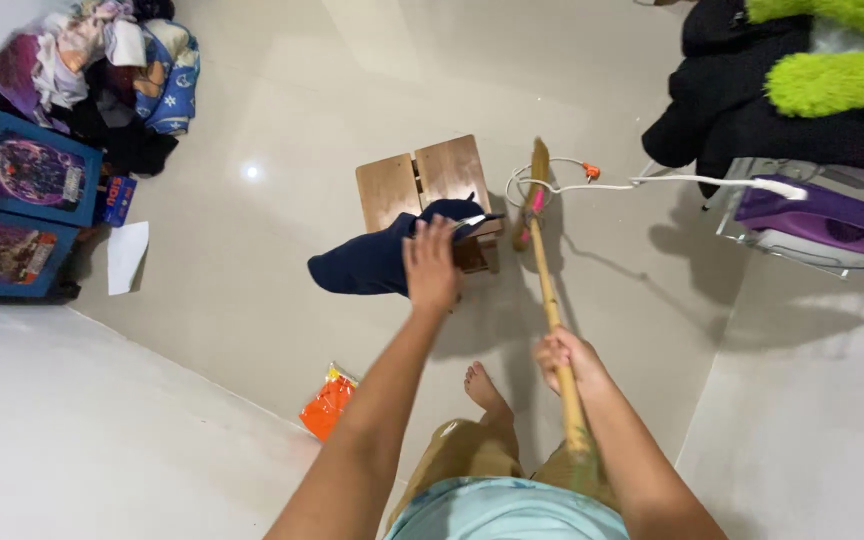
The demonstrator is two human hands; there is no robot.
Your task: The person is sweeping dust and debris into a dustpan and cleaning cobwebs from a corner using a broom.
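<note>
Cloth (367, 262), dark blue, hangs mid-scene in front of a small wooden stool (422, 180), draped left from the left hand (430, 265). Left hand grasps cloth at its right end, fingers curled over the fabric, palm away from camera. Right hand (564, 358) is clenched round a bamboo stick (549, 295), grip about mid-shaft; stick runs from near the body up to far, its top end just right of the stool. Bare foot (482, 388) on the floor (252, 290) between the two arms.

Handling judgement: cloth is limp and held by one end only, so most of it dangles loose; a firmer bunch in the fist would stop it slipping. Stick is long and one-handed, so its far tip swings wide with small wrist turns.

Edges: white cord (592, 185) loops beside the stick top and runs right to a purple iron (822, 222) on a wire rack; stick tip is near that loop, snag risk. Stool corner sits just behind the cloth. Dark clothes with green fluffy fabric (832, 60) piled far right. Clothes heap (102, 70) and blue boxes (27, 195) far left, white paper (127, 255) beside them, orange bag (327, 405) near left on the floor. Open floor lies left of the stool and between stool and foot; right side is tighter.
</note>
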